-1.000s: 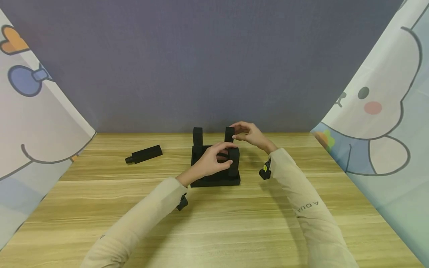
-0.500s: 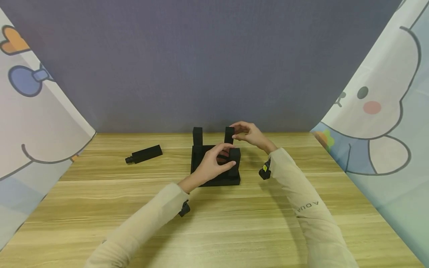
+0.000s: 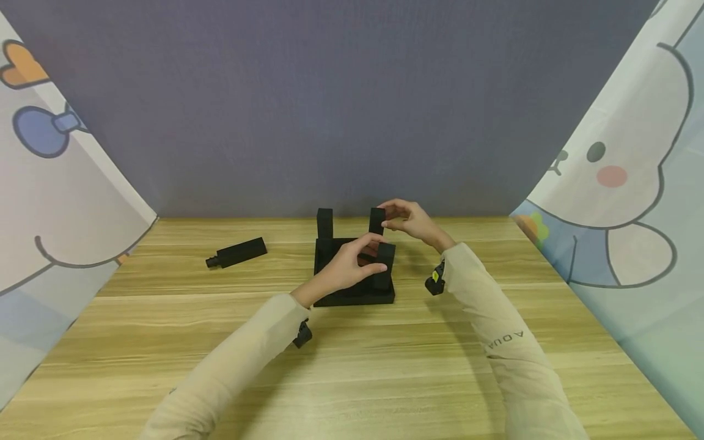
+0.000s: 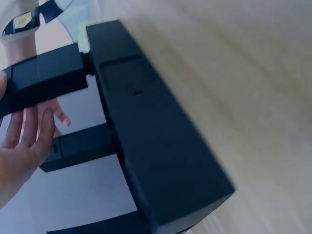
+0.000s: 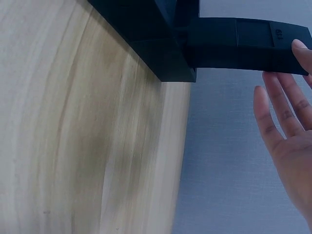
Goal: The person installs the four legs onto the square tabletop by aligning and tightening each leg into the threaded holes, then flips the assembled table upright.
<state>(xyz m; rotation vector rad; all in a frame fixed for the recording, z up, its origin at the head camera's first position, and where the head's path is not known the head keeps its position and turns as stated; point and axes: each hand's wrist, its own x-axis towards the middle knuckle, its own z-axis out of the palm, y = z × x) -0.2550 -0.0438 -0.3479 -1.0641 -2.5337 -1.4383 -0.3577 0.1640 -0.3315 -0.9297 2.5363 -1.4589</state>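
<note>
As the left hand (image 3: 345, 267) grips the front post (image 3: 385, 264) and the right hand (image 3: 416, 225) pinches the rear right post (image 3: 376, 220), both square and pointing straight up, their boxy black base (image 3: 354, 299) sits mid-frame on the wood-grained tabletop (image 3: 385, 379).

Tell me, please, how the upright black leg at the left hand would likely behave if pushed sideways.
The black leg would probably feel stiff, being a straight, thick-looking block. It might wobble where it meets the black base, since a narrow neck shows between them. Its flat sides probably make twisting easy to control.
</note>
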